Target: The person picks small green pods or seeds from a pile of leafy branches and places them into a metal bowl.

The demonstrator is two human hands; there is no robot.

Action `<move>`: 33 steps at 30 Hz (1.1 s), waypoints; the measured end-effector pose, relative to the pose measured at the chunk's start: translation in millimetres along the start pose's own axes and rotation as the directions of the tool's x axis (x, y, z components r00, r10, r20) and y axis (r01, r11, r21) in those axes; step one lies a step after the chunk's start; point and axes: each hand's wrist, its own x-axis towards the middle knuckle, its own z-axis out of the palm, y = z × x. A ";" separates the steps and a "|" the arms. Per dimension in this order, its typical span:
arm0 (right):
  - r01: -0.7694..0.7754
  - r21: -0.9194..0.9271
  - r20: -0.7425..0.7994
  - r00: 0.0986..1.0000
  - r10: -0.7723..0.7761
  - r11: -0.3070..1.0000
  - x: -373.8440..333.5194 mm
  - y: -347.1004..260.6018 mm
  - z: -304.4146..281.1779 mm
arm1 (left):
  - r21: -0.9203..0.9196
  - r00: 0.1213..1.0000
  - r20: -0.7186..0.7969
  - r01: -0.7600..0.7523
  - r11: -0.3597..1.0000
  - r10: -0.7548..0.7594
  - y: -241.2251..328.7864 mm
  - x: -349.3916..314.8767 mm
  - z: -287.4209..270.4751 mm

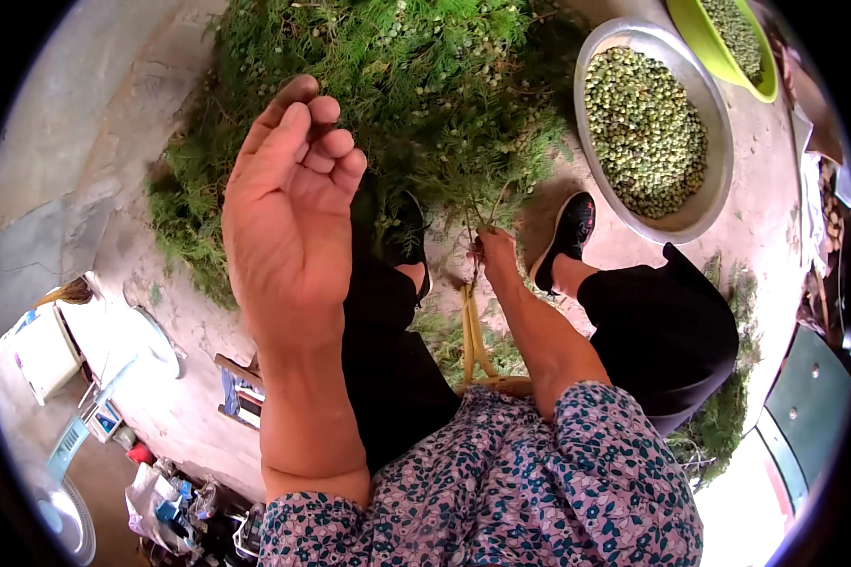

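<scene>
While the head view shows the right hand (496, 249) clamped on the green sprig (475, 197) stem-end between both shoes (573, 227), likely leaving its tips free, the left hand (293, 217) hangs apart, half-curled, seemingly empty, metal basin (719, 156) probably sited for reach.

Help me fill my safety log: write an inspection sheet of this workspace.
Surface: pale concrete-like floor, green scraps scattered.
Materials: heaped feathery green branches; oval silver metal basin and lime-green plastic tub, both holding small green berries.
Clutter: translucent plastic bag among mixed items, lower left.
Hands: bare left hand raised, fingers half-curled, apparently empty; bare right hand gripping thin brown stems.
Cables: none clearly identifiable.
Surroundings: dark green panel, right.
</scene>
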 end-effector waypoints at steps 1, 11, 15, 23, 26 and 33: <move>0.158 0.017 -0.004 0.987 -0.158 0.987 -15.5 -4.5 7.8 | 0.010 1.000 -0.005 -0.014 1.000 0.014 3.2 -2.7 -1.0; 0.621 -0.646 0.028 0.600 -0.799 0.444 -93.2 -67.9 7.7 | 0.034 0.999 -0.033 -0.035 0.999 0.037 -6.0 5.2 -7.7; 0.689 -0.533 0.058 0.608 -0.792 0.490 -114.3 -71.3 -6.1 | 0.031 0.997 -0.057 -0.045 0.999 0.047 -17.3 2.9 -18.1; 0.896 -0.412 0.236 0.281 -0.930 0.166 -168.4 -81.7 -16.7 | 0.152 0.997 0.002 0.081 0.985 -0.082 -57.0 -16.0 -32.8; 0.942 -0.326 0.241 0.166 -0.956 0.082 -180.7 -77.9 -19.8 | 0.157 0.999 0.031 -0.013 0.987 0.009 -61.9 -28.0 -30.4; 0.950 -0.213 0.207 0.274 -0.939 0.230 -213.8 -80.7 -30.9 | 0.121 0.946 -0.041 -0.314 0.942 0.321 -82.7 -84.7 -28.2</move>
